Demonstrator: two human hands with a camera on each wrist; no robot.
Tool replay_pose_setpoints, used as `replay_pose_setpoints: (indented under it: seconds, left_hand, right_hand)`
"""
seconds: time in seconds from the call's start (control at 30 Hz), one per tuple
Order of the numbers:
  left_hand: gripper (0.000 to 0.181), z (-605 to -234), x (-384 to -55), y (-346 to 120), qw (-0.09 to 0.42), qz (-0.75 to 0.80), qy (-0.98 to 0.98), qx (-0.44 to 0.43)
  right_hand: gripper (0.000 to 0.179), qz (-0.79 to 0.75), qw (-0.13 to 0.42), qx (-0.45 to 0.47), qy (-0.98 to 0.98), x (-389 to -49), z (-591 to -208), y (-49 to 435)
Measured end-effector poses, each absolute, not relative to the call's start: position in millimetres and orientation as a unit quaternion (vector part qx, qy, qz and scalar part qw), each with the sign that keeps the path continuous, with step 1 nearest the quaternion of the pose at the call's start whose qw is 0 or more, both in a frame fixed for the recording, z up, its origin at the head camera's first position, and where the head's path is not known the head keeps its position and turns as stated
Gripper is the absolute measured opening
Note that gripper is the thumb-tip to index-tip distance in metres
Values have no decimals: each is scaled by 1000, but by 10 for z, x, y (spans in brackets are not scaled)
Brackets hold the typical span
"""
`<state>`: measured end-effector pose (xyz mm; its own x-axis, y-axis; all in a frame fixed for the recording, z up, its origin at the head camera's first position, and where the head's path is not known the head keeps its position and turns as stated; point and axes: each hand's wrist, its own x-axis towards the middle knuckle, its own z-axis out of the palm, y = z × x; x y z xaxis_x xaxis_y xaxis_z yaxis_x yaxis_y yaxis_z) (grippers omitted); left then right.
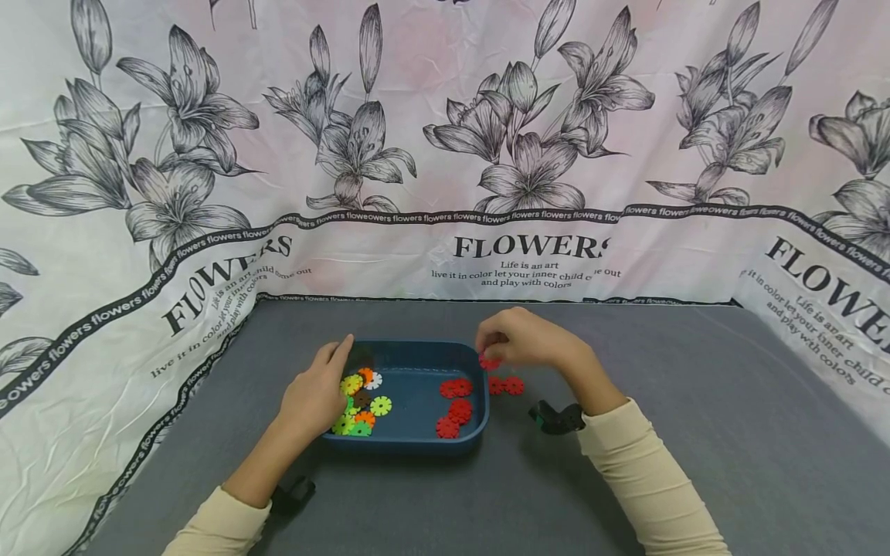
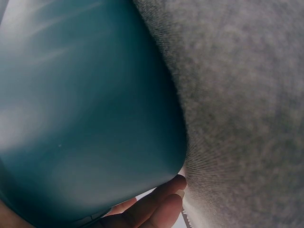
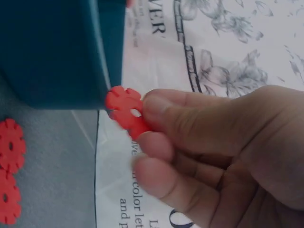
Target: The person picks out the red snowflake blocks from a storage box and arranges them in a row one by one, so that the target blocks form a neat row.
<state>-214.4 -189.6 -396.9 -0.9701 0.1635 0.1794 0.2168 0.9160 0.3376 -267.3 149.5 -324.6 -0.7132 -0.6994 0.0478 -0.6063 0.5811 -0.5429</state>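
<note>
A dark blue plastic tray (image 1: 410,442) lies on the grey table, and my left hand (image 1: 314,398) grips its left end, the thumb along the rim. In the left wrist view, fingers (image 2: 161,199) curl against the outside of the tray (image 2: 95,118). My right hand (image 1: 524,337) pinches a red notched plastic disc (image 3: 124,108) between thumb and fingers, beside the tray's right rim. Two more red discs (image 1: 514,385) lie on the table just right of the tray, below that hand. Several red discs (image 1: 459,411) sit inside at the right end.
At the tray's left end lies a mixed group of yellow, green, orange, white and brown discs (image 1: 380,405). Grey cloth (image 1: 445,510) covers the table. Behind it hangs a flower-printed sheet (image 1: 389,255). A dark strap device (image 1: 556,417) is at the right wrist.
</note>
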Motion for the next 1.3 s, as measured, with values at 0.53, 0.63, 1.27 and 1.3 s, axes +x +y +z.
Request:
replay_pose_setpoints:
  seconds: [0.53, 0.63, 1.27, 1.3]
  left_hand:
    - [79, -3967, -2145, -1898, 76, -177, -976, -100]
    - [79, -3962, -2142, -1896, 77, -177, -976, -100]
    - [79, -3949, -2139, -1884, 70, -177, -978, -90]
    - [79, -3948, -2140, -1884, 69, -176, -978, -90]
  right_hand:
    - [17, -226, 160, -304, 912, -2810, -3331, 1743]
    - [17, -217, 183, -284, 916, -2850, -3376, 1802]
    - [18, -190, 285, -168, 924, -2917, -3593, 1923]
    - [20, -184, 286, -170, 925, -2912, -3596, 1917]
